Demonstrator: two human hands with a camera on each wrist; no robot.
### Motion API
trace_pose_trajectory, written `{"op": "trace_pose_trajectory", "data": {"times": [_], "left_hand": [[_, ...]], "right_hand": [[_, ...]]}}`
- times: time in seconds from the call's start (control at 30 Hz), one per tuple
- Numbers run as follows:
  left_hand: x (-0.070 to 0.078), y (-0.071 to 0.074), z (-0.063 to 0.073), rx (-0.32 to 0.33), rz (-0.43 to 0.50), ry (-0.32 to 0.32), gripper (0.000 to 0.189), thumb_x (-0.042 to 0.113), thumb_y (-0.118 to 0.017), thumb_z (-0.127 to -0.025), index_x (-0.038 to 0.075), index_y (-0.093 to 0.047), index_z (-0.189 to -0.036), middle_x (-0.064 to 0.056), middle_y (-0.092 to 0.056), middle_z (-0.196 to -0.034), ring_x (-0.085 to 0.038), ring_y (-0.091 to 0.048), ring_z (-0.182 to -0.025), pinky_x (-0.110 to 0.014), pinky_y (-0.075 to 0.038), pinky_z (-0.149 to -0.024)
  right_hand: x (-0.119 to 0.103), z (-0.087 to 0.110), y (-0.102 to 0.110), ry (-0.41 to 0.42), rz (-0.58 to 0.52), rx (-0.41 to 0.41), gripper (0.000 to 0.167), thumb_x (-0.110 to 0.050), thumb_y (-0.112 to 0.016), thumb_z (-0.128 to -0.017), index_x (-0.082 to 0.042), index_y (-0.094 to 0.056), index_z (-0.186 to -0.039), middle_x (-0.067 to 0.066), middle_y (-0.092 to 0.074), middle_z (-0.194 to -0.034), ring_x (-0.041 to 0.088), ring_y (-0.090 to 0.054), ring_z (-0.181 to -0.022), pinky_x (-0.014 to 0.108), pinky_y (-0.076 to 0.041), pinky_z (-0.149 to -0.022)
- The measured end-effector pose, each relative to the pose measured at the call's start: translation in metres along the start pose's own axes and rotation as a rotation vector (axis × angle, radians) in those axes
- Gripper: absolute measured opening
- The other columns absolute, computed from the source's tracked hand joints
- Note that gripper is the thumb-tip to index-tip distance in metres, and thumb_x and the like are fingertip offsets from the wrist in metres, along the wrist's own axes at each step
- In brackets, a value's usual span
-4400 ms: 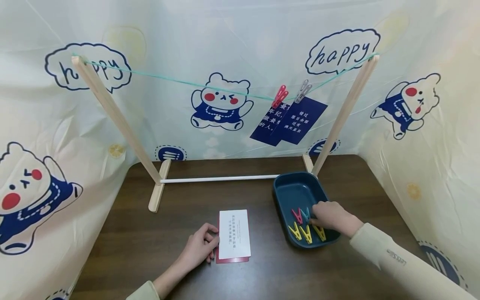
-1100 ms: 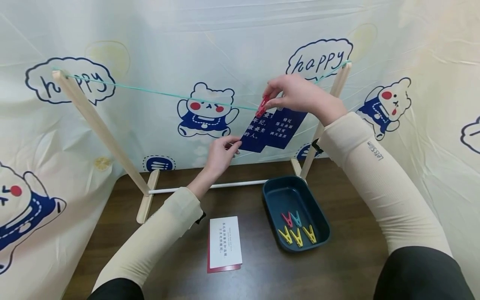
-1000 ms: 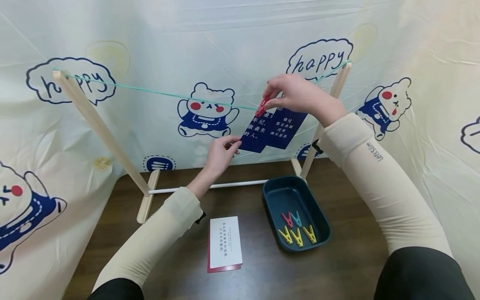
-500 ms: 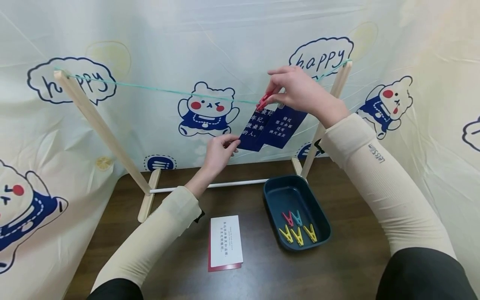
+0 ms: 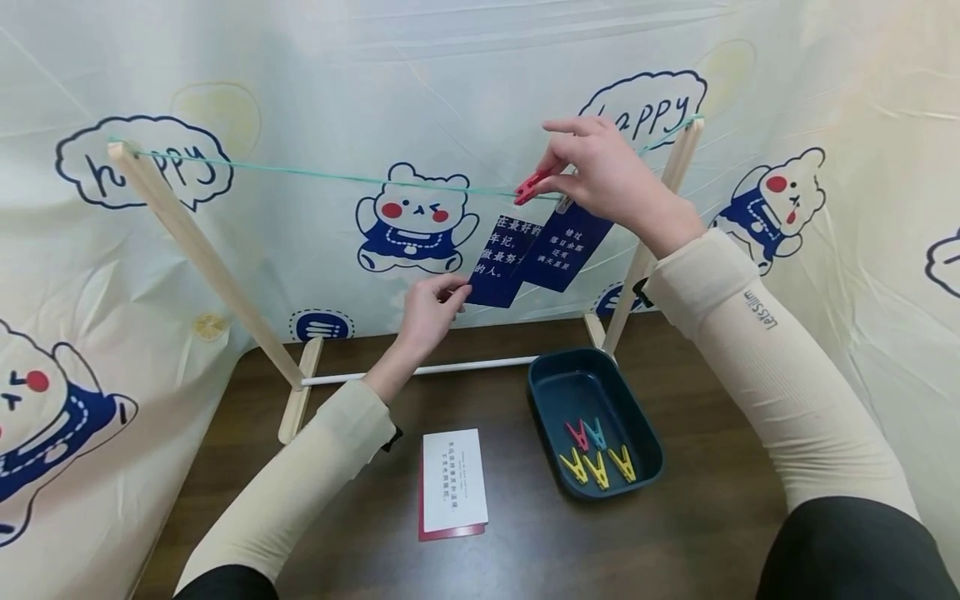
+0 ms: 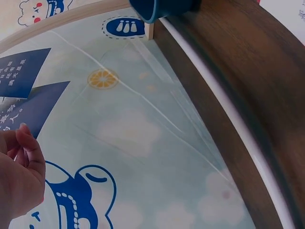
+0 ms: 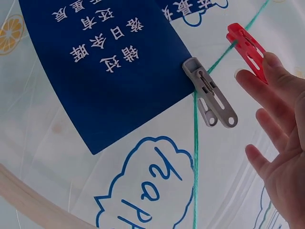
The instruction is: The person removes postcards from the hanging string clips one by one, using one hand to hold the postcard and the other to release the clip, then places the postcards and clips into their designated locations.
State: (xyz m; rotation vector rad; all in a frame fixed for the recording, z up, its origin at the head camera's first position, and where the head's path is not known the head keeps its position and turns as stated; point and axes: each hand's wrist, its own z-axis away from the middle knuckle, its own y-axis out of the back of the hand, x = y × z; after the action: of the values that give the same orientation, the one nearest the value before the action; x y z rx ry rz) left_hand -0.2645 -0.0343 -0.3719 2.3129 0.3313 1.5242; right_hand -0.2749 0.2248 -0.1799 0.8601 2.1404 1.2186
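In the head view my right hand [image 5: 609, 173] pinches a red clothespin [image 5: 530, 188] at the green string [image 5: 322, 174]. The right wrist view shows the clothespin's tip at the string, with no card in it. My left hand [image 5: 426, 313] pinches the lower left corner of a dark blue card [image 5: 497, 285] with white characters. That card's top edge lies below the red clothespin, apart from it. Beside it, partly overlapping it, a second blue card [image 5: 564, 250] hangs tilted from the string by a grey clothespin [image 7: 209, 90].
A wooden frame holds the string between its left post [image 5: 202, 258] and right post [image 5: 678, 167]. A dark blue tray [image 5: 577, 367] on the brown table [image 5: 360, 517] contains several clothespins [image 5: 597, 471]. White and red cards [image 5: 453, 482] lie stacked in front.
My right hand first reached into the tray, then both hands went up to the left card. The red clothespin has since come off that card and risen; my left hand has drawn the card slightly down-left.
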Motion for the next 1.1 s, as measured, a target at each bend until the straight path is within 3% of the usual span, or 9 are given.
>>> {"op": "trace_pose_trajectory", "data": {"times": [0.2,0.37,0.5,0.63,0.77,0.87,1.0,1.1], "left_hand": [[-0.006,0.007,0.01,-0.007,0.003,0.034,0.019,0.013,-0.066,-0.103,0.003,-0.077,-0.116,-0.014,-0.071,-0.088,-0.032,-0.063,-0.075,-0.022,-0.051,-0.061],[-0.01,0.013,0.019,0.005,0.024,0.024,0.017,0.009,-0.067,-0.102,0.0,-0.076,-0.113,-0.016,-0.07,-0.084,-0.036,-0.064,-0.071,-0.021,-0.049,-0.056],[-0.013,0.018,0.028,0.003,0.034,0.02,0.016,0.007,-0.067,-0.102,-0.001,-0.076,-0.113,-0.02,-0.071,-0.085,-0.031,-0.064,-0.066,-0.021,-0.051,-0.054],[-0.015,0.022,0.038,0.008,0.026,0.031,0.017,0.009,-0.067,-0.102,-0.001,-0.075,-0.113,-0.017,-0.071,-0.082,-0.023,-0.063,-0.062,-0.022,-0.051,-0.053],[-0.015,0.026,0.048,0.016,0.028,0.039,0.016,0.01,-0.068,-0.102,0.0,-0.075,-0.112,-0.016,-0.069,-0.078,-0.024,-0.062,-0.059,-0.023,-0.051,-0.051],[-0.015,0.029,0.057,0.014,0.032,0.044,0.015,0.009,-0.068,-0.102,0.001,-0.074,-0.113,-0.017,-0.07,-0.081,-0.025,-0.062,-0.06,-0.023,-0.051,-0.052],[-0.016,0.031,0.07,0.002,0.037,0.058,0.017,0.008,-0.068,-0.101,0.002,-0.073,-0.116,-0.019,-0.071,-0.087,-0.023,-0.062,-0.059,-0.025,-0.054,-0.053],[-0.015,0.033,0.081,-0.01,0.041,0.079,0.017,0.009,-0.069,-0.101,0.002,-0.072,-0.117,-0.018,-0.071,-0.089,-0.023,-0.062,-0.06,-0.028,-0.056,-0.054]], "right_hand": [[-0.002,0.003,0.0,0.014,0.009,0.034,0.015,-0.013,-0.075,-0.097,0.0,-0.073,-0.105,0.019,-0.07,-0.131,0.032,-0.041,-0.148,0.047,-0.025,-0.123],[-0.004,0.006,0.0,0.04,0.021,0.071,0.017,-0.014,-0.076,-0.096,0.0,-0.073,-0.105,0.017,-0.073,-0.124,0.032,-0.042,-0.148,0.047,-0.025,-0.123],[-0.007,0.01,0.002,0.049,0.027,0.097,0.019,-0.015,-0.076,-0.096,0.001,-0.073,-0.105,0.018,-0.072,-0.125,0.033,-0.042,-0.148,0.046,-0.026,-0.124],[-0.011,0.015,0.005,0.058,0.036,0.117,0.02,-0.016,-0.078,-0.095,0.001,-0.074,-0.105,0.019,-0.071,-0.129,0.033,-0.043,-0.147,0.047,-0.027,-0.122],[-0.014,0.022,0.006,0.08,0.059,0.123,0.022,-0.015,-0.079,-0.094,0.001,-0.074,-0.107,0.018,-0.074,-0.118,0.033,-0.049,-0.142,0.051,-0.032,-0.114],[-0.014,0.03,0.003,0.104,0.085,0.122,0.025,-0.016,-0.081,-0.092,0.001,-0.075,-0.109,0.018,-0.075,-0.111,0.034,-0.056,-0.129,0.051,-0.036,-0.103],[-0.013,0.043,-0.002,0.129,0.086,0.13,0.026,-0.015,-0.083,-0.09,0.0,-0.075,-0.109,0.018,-0.073,-0.11,0.034,-0.059,-0.115,0.049,-0.034,-0.092],[-0.011,0.052,-0.005,0.123,0.076,0.12,0.027,-0.014,-0.083,-0.089,0.0,-0.074,-0.11,0.019,-0.073,-0.113,0.035,-0.059,-0.115,0.049,-0.035,-0.091]]}}
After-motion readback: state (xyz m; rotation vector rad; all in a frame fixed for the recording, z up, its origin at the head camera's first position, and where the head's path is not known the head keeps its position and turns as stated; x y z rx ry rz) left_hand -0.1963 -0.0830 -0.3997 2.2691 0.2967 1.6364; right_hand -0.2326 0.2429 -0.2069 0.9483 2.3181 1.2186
